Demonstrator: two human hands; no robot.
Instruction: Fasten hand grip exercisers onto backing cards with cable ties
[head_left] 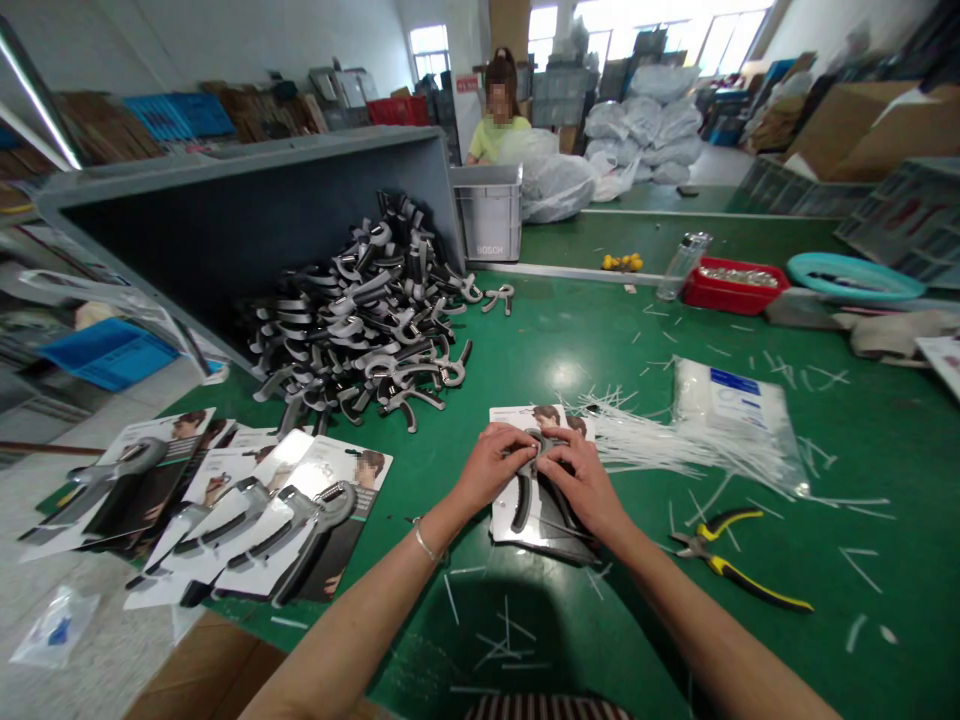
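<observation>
At the table's middle, a grey-and-black spring hand exerciser (523, 503) lies on a printed backing card (504, 415), with more cards stacked beneath. My left hand (496, 462) pinches the top of the exerciser from the left. From the right, my right hand (581, 475) closes on the same top part, its fingers near the left ones. Whether a thin tie is between the fingertips is hidden. White cable ties (645, 440) fan out just right of the cards, spilling from a clear bag (731, 405). Yellow-and-black pliers (720, 562) lie open to the right of my right hand.
A grey bin (247, 150) on its side spills a heap of exercisers (367, 320). Carded exercisers (300, 520) overlap at the left edge. A red tray (735, 285), a turquoise tray (855, 275) and a clear bottle (682, 268) stand back right. Opposite sits a person (499, 125).
</observation>
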